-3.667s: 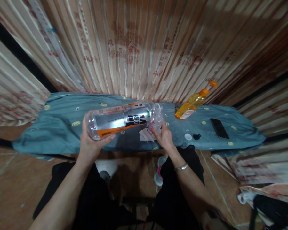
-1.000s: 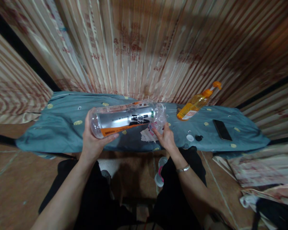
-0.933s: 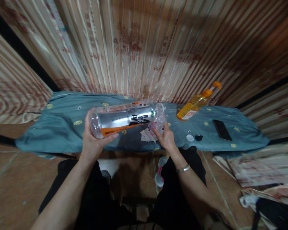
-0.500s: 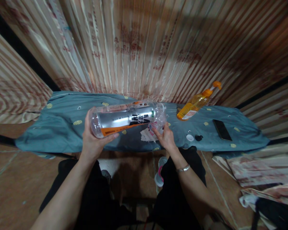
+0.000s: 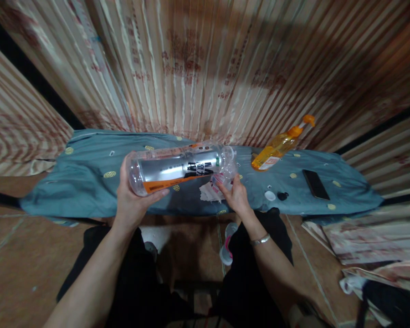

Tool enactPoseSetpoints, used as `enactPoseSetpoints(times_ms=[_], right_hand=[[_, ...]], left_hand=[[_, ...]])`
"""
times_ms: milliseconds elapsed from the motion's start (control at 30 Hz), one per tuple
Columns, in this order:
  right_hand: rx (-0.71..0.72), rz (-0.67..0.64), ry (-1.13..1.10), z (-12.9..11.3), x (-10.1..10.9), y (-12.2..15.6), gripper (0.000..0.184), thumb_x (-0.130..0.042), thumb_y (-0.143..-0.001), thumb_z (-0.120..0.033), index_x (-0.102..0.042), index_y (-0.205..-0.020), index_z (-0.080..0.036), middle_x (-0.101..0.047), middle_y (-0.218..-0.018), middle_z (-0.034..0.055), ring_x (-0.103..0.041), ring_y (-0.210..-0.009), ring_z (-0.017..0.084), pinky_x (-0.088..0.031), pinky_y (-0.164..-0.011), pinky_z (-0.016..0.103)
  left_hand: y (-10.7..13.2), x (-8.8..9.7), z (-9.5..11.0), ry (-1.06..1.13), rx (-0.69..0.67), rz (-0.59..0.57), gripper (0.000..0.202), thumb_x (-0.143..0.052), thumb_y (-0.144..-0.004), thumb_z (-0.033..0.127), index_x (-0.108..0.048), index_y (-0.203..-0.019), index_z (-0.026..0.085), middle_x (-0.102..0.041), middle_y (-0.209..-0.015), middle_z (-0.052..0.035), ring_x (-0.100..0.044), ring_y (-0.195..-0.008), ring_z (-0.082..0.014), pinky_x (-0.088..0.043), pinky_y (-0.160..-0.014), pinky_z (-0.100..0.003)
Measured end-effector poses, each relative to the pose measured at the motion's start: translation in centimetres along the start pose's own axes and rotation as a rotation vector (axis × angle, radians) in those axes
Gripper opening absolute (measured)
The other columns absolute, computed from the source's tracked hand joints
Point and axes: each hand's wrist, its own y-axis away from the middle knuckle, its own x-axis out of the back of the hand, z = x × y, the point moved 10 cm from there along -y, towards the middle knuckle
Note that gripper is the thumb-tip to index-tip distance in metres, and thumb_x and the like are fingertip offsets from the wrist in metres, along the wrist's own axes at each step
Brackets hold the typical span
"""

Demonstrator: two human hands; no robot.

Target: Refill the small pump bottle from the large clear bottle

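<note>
A large clear plastic bottle [image 5: 177,166] with a silver and orange label lies sideways above the cloth-covered table. My left hand [image 5: 131,200] is wrapped round its base, thumb along the lower side. At the neck end, my right hand [image 5: 237,193] is closed on the bottle, fingers partly hidden behind it. By the right thumb is a crumpled pink-and-white piece [image 5: 217,182]; whether the thumb presses on it is unclear. Beside this, a torn pale scrap [image 5: 208,193] shows against the cloth. A white round cap [image 5: 269,196] and a small black object [image 5: 283,196] sit right of that hand.
An orange pump bottle [image 5: 273,150] leans at the table's back right. Farther right lies a black phone [image 5: 315,184]. The narrow table has a blue-green cloth [image 5: 89,182]. Pleated curtains [image 5: 198,68] hang behind it, and dark poles [image 5: 34,68] slant at both sides.
</note>
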Motion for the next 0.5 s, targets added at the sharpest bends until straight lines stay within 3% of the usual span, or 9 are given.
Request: enactPoseSetpoints(times_ms=[500], right_hand=[[-0.006, 0.018, -0.009, 0.09, 0.08, 0.04, 0.062, -0.048, -0.087, -0.069, -0.051, -0.114, -0.014, -0.072, -0.093, 0.0147, -0.070, -0.080, 0.029, -0.053, -0.072, 0.039]], left_hand=[[0.01, -0.10, 0.18, 0.014, 0.013, -0.004, 0.099, -0.096, -0.050, 0.031, -0.053, -0.139, 0.035, -0.049, -0.151, -0.0059, -0.045, -0.143, -0.0394, -0.033, -0.122, -0.065]])
